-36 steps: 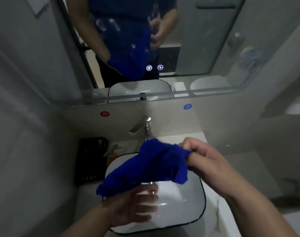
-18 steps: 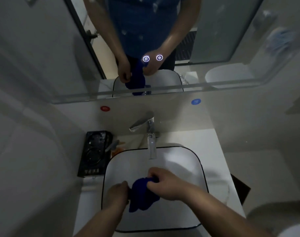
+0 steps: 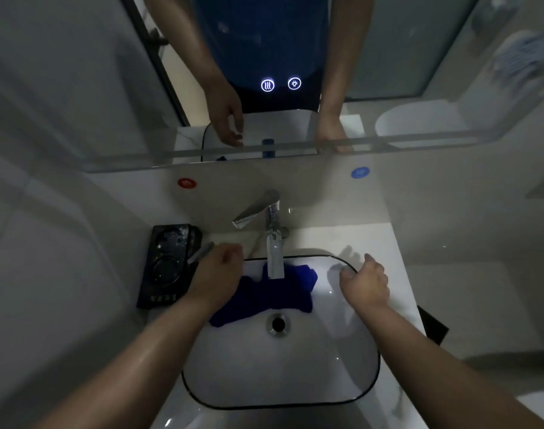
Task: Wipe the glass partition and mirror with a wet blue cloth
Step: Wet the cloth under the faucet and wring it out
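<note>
The blue cloth (image 3: 270, 292) lies crumpled in the white basin (image 3: 295, 400), partly under the chrome faucet (image 3: 273, 243) spout. My left hand (image 3: 218, 274) hovers over the cloth's left end near the basin's left rim, fingers loosely curled and holding nothing. Relaxed and empty, my right hand (image 3: 365, 283) sits at the basin's right rim. The mirror (image 3: 388, 57) above the counter reflects both arms and has two lit touch buttons (image 3: 281, 84). No water stream is visible.
A black tray (image 3: 168, 267) sits on the counter left of the basin. The drain (image 3: 277, 324) is just in front of the cloth. Red (image 3: 187, 183) and blue (image 3: 359, 172) stickers mark the backsplash. A tiled wall stands close on the left, a toilet (image 3: 537, 407) at lower right.
Both hands carried the cloth down into the basin, squeezed it, then let go. The cloth now lies under the spout and the hands have moved apart to the rims.
</note>
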{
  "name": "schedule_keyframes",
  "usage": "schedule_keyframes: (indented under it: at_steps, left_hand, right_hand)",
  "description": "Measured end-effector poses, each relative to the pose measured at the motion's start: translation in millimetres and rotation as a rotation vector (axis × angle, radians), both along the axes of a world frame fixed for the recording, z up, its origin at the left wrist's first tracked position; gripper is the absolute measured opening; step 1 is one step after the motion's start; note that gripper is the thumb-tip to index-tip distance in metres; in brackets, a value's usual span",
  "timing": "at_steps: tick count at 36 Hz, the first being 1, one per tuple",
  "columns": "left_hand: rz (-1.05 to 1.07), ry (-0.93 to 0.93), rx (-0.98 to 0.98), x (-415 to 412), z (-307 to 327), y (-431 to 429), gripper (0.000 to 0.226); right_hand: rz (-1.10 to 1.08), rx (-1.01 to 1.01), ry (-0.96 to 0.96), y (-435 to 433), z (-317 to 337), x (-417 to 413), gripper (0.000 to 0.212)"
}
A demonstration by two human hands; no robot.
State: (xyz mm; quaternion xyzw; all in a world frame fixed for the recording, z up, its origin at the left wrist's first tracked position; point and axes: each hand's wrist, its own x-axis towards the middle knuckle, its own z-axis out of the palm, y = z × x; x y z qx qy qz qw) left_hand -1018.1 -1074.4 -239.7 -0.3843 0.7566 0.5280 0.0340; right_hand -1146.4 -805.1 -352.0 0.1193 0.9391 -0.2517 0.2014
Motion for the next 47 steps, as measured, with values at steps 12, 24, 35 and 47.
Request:
schedule_keyframes:
  at_steps: [12, 24, 35, 47]
  left_hand:
    - [0.333, -0.1, 0.314, -86.3, 37.4, -23.6, 0.025]
    - [0.316, -0.025, 0.308, -78.5, 9.0, -14.8, 0.016]
    - [0.008, 0.002, -0.344, -2.2, -64.6, -0.3, 0.019]
    - [-0.446, -0.577, -0.52, 27.7, -170.8, 25.5, 0.078]
  right_hand:
    - [0.086, -0.032, -0.285, 26.0, -60.2, -14.6, 0.025]
    - [0.114, -0.003, -0.311, 26.8, -56.9, -14.5, 0.027]
    - [0.105, 0.06, -0.332, 23.4, -52.5, -15.4, 0.041]
    - [0.617, -0.059, 0.205, -55.2, -44.7, 62.5, 0.051]
